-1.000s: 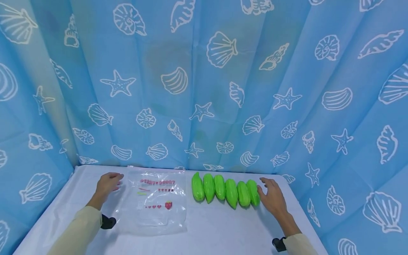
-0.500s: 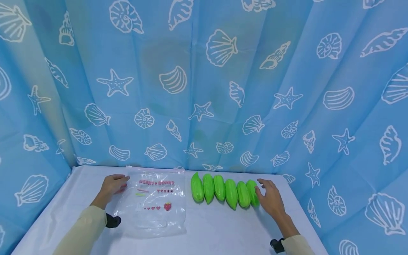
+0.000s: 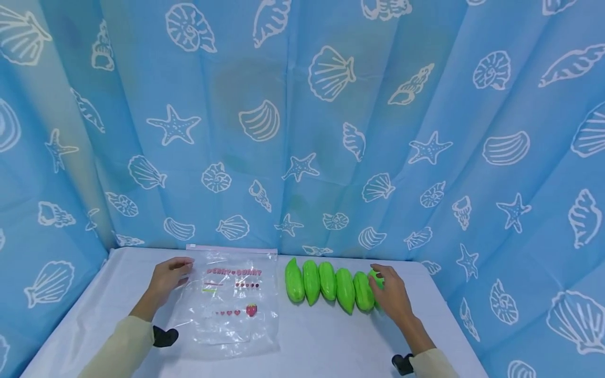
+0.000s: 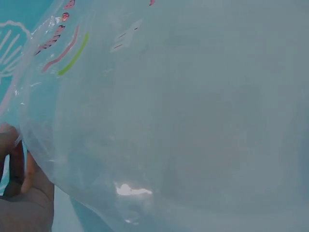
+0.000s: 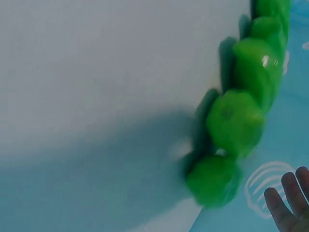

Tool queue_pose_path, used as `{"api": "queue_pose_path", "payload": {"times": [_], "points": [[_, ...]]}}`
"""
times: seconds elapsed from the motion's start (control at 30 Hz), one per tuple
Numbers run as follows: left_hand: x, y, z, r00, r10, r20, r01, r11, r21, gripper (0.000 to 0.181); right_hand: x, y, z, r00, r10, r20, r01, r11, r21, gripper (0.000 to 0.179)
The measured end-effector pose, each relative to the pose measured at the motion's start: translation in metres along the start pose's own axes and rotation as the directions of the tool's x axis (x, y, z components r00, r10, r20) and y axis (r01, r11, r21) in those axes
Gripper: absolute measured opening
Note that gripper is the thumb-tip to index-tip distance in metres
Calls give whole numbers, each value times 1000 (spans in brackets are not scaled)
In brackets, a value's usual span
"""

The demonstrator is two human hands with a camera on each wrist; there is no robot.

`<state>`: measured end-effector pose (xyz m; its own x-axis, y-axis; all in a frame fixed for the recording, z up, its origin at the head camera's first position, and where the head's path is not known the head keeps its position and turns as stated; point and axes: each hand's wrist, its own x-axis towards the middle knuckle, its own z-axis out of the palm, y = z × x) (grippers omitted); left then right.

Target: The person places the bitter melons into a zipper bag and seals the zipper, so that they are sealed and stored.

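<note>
A clear zip bag [image 3: 227, 328] with pink lettering, hearts and a strawberry print lies flat on the left of the table. My left hand [image 3: 168, 278] pinches its upper left edge between thumb and fingers, also seen on the bag's rim in the left wrist view. To the right of the bag, several glossy green, ridged, cucumber-like vegetables [image 3: 327, 282] lie side by side in a row. Over the rightmost vegetable [image 5: 215, 181] is my right hand [image 3: 393, 295], which partly hides it in the head view. Its fingers [image 5: 278, 208] are spread and relaxed, holding nothing.
A white cloth covers the table [image 3: 321, 346]. Behind and along both sides hangs a blue curtain [image 3: 302, 131] printed with white shells and starfish, close against the table's back edge.
My left hand has moved right onto the bag's edge, and the bag's pink zip strip shows more clearly now. My right hand has moved left over the end vegetable.
</note>
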<state>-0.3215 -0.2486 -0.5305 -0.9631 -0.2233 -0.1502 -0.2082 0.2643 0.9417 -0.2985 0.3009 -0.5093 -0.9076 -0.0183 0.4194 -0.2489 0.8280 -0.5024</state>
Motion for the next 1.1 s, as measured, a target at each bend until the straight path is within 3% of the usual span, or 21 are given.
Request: {"api": "queue_pose_path", "payload": {"times": [0.13, 0.27, 0.43, 0.6, 0.7, 0.8, 0.87, 1.0, 1.1], "points": [[-6, 0, 1, 997, 77, 8, -77, 997, -24, 34, 3, -16, 8, 999, -29, -13, 30, 996, 81, 33], [-22, 4, 2, 987, 153, 42, -149, 985, -84, 36, 3, -38, 17, 999, -48, -23, 52, 981, 189, 32], [-48, 15, 6, 978, 186, 89, -168, 970, -178, 43, 2, -67, 28, 999, -40, 4, 37, 950, 309, 31], [-67, 24, 12, 976, 184, 118, -151, 958, -245, 43, 1, -96, 30, 992, -18, 122, -34, 910, 414, 34], [-75, 27, 18, 976, 188, 107, -152, 948, -279, 41, 2, -112, 28, 975, -16, 222, -113, 823, 557, 37], [-82, 29, 25, 981, 184, 58, -160, 943, -291, 42, 2, -124, 23, 951, -28, 308, -209, 676, 707, 40], [-86, 31, 30, 983, 183, 21, -170, 943, -285, 45, 2, -131, 19, 940, -38, 339, -248, 607, 755, 46], [-96, 33, 36, 982, 181, -54, -189, 944, -269, 45, 0, -141, 13, 926, -63, 373, -274, 567, 776, 50], [-102, 34, 39, 978, 182, -99, -202, 940, -274, 42, -3, -145, 11, 925, -77, 373, -262, 582, 770, 44]]}}
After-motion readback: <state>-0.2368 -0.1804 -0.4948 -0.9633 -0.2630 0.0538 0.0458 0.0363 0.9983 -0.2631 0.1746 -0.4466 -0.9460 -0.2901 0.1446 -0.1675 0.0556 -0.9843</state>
